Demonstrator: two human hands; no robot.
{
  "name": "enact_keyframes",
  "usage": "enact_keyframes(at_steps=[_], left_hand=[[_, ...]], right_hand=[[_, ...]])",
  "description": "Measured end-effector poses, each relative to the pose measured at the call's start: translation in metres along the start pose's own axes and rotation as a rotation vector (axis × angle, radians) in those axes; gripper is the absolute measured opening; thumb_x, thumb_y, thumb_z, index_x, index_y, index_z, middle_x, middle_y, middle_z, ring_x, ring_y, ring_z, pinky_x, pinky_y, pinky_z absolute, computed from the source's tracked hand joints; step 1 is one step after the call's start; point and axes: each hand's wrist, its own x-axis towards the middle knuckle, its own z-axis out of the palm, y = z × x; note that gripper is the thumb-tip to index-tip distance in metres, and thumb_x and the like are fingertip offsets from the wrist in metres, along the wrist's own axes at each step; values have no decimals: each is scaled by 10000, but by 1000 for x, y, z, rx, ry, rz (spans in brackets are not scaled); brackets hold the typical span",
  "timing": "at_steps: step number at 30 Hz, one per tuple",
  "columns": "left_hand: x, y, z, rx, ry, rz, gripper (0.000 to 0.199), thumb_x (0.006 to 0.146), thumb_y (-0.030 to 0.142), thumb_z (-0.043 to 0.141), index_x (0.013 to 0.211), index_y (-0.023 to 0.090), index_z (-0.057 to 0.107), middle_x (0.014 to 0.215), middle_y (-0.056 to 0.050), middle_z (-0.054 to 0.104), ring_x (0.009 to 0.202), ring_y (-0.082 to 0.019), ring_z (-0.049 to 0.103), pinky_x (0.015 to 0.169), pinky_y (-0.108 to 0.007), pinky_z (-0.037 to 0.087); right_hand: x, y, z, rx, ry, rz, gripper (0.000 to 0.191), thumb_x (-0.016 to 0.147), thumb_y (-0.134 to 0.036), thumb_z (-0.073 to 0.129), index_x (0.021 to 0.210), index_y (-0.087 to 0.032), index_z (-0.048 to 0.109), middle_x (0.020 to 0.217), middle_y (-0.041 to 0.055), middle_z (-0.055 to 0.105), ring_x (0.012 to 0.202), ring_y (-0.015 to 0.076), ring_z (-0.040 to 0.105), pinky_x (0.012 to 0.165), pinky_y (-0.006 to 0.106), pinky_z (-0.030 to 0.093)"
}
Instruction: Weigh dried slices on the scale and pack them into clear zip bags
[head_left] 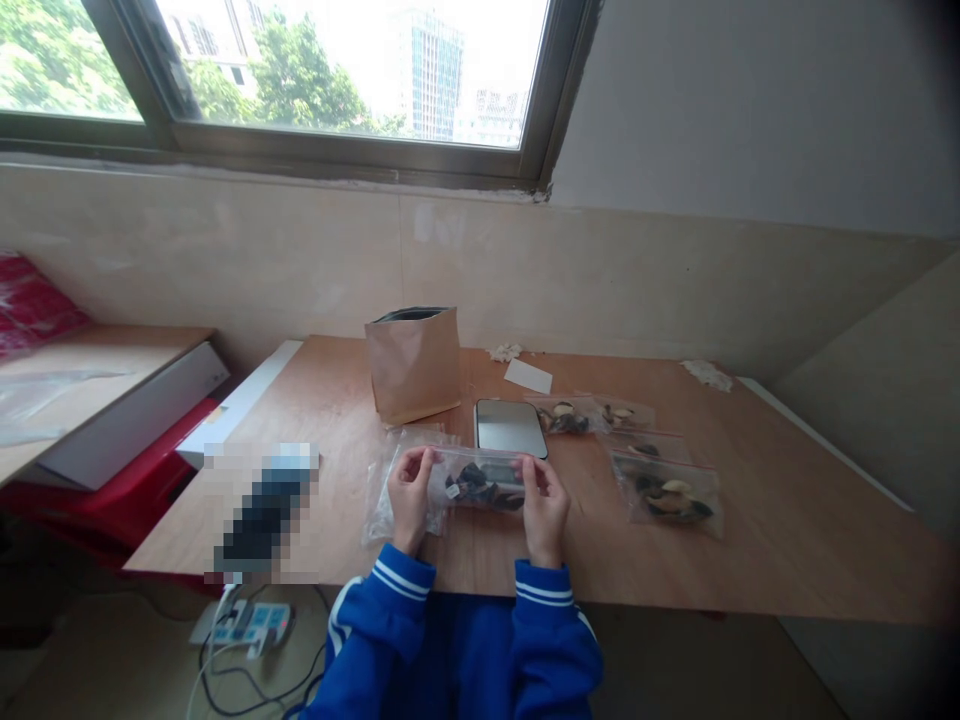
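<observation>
Bag (480,457) (dark pieces (474,484) inside) stretches between both hands (409,495) (545,505), pinched at its upper corners.

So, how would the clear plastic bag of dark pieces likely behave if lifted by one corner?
The clear plastic bag would probably flop, as it looks thin-walled. The dark pieces inside would likely slide toward the lowest corner, looking loose. It seems light: the left hand and right hand pinch just its top corners.

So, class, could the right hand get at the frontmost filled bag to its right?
Likely yes: nothing stands between the right hand and that filled bag, though it is pinching the dark-filled bag.
</observation>
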Motion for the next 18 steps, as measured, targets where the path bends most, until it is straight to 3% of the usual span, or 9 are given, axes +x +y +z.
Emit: enact_keyframes(at_steps=[5, 13, 18], left_hand=[[0, -2, 2, -33, -53, 0, 276, 806, 435, 650, 822, 159, 655, 760, -35, 676, 754, -172, 634, 732, -279, 483], [-4, 5, 6, -64, -105, -46, 273, 771, 427, 686, 785, 157, 648, 723, -17, 647, 718, -153, 600, 695, -254, 457], [-3, 5, 4, -44, -138, -32, 261, 777, 419, 680, 776, 160, 645, 732, -19, 640, 733, -154, 587, 707, -259, 452]], right_hand=[[0, 3, -2, 65, -53, 1, 380, 831, -544, 584, 853, -171, 654, 821, 76, 726, 724, 199, 652, 715, 322, 509], [-2, 3, -2, 165, -189, 85, 333, 783, -503, 665, 900, -192, 656, 886, 69, 741, 884, 236, 681, 834, 354, 513], [-1, 5, -5, 146, -154, 108, 362, 758, -510, 685, 896, -176, 678, 894, 85, 744, 888, 245, 682, 825, 361, 514]])
